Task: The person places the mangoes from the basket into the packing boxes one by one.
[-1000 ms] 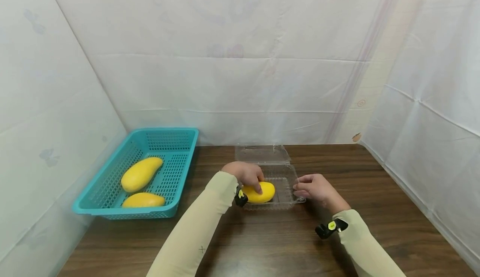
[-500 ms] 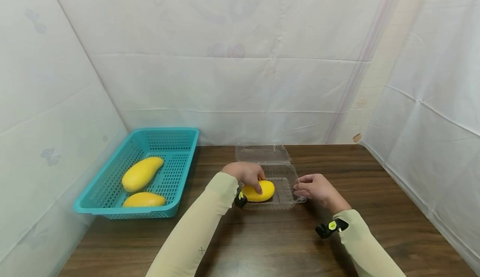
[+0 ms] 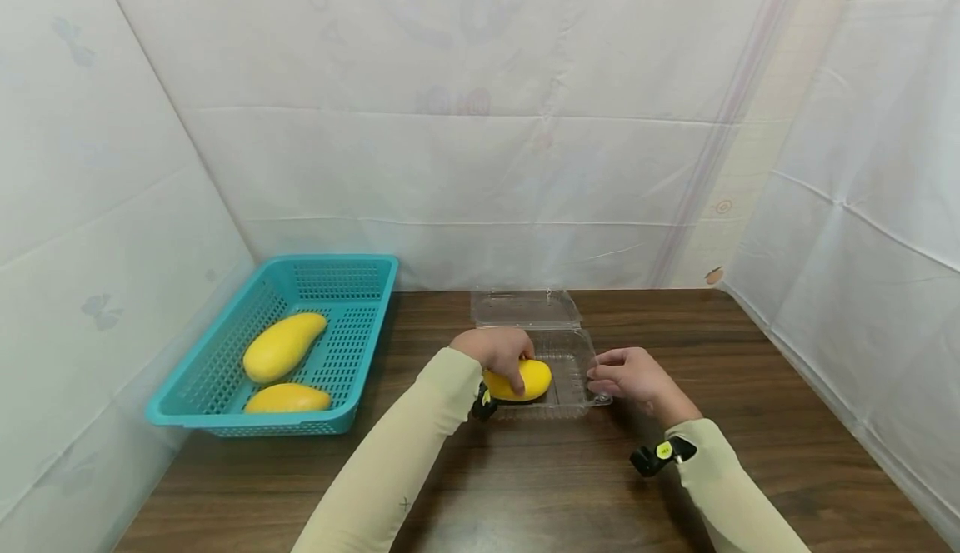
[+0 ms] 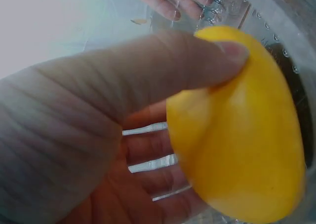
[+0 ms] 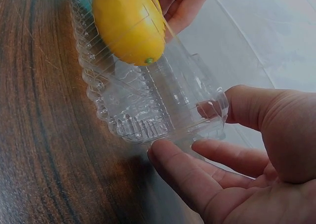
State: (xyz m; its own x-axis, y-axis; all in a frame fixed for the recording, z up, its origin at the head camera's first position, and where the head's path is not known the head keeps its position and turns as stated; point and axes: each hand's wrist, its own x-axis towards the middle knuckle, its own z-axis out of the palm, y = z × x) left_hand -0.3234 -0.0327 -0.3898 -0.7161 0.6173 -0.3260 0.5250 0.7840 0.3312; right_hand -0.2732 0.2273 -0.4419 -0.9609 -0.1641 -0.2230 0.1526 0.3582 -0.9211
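Observation:
In the head view, my left hand (image 3: 501,353) grips a yellow mango (image 3: 536,379) low inside the left part of a clear plastic clamshell box (image 3: 572,367). The left wrist view shows the thumb pressed on the mango's (image 4: 242,140) near side, with the other fingers behind it. My right hand (image 3: 636,380) holds the box's right side. Seen from the right wrist, the thumb is at the clear wall (image 5: 197,105) near the rim and the fingertips touch its outside. The box's lid (image 3: 523,310) is folded back, away from me. Whether the mango touches the box floor I cannot tell.
At the left of the brown wooden table (image 3: 555,486) stands a turquoise plastic basket (image 3: 347,341). Inside it lie one mango (image 3: 281,351) and, nearer the front, a second mango (image 3: 288,399). White sheets (image 3: 480,161) hang behind and at both sides.
My left hand and the mango have shifted very slightly within the box, the hand a little to the right. The right hand, box and basket have stayed where they were.

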